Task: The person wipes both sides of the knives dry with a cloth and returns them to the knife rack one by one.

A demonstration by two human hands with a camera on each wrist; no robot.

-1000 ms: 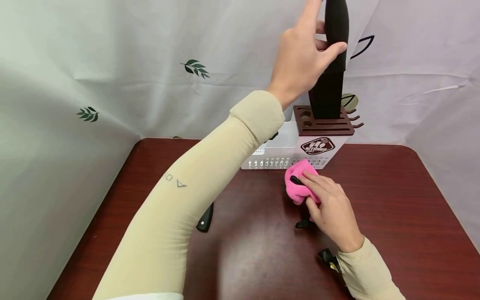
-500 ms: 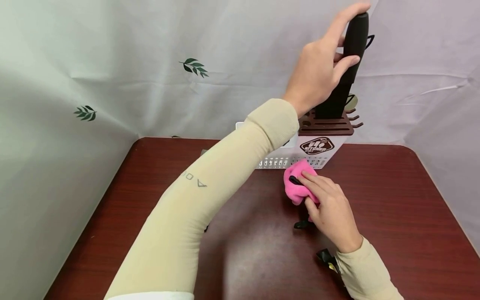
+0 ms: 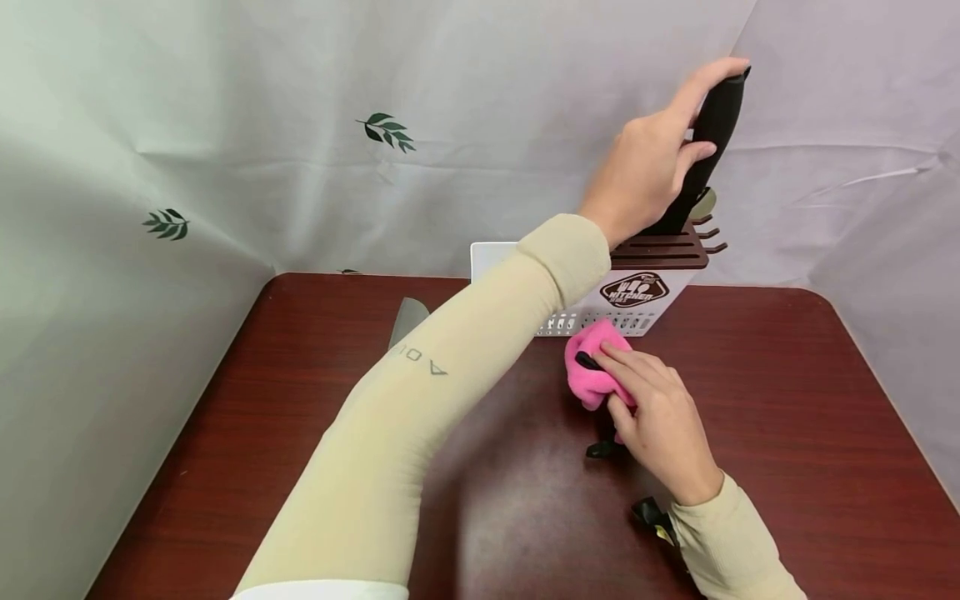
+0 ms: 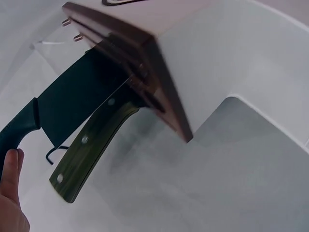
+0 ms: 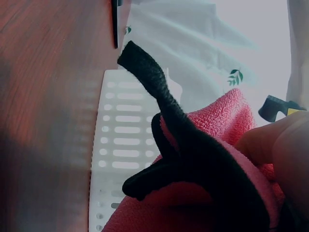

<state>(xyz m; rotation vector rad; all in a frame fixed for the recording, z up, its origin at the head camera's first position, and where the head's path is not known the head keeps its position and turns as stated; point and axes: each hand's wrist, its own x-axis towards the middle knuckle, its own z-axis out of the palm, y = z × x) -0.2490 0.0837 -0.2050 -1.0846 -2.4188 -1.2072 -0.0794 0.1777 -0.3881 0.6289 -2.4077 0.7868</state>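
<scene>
My left hand holds the black handle of a broad-bladed black knife, its index finger over the handle's end. In the left wrist view the knife's dark blade is partly inside a slot of the brown slotted top of a white kitchen holder. A green-and-black riveted handle sticks out beside it. My right hand grips a pink cloth in front of the holder. A black object with a strap-like end is bundled with the cloth; its kind is unclear.
A knife's grey blade lies on the table, partly hidden behind the left sleeve. Near the right wrist lies a black item with a yellow mark. Small hooks project from the holder's right side. A fabric backdrop stands behind.
My left hand has moved down and slightly right with the knife, whose blade sinks deeper into the slot. My right hand and the pink cloth stay almost still.
</scene>
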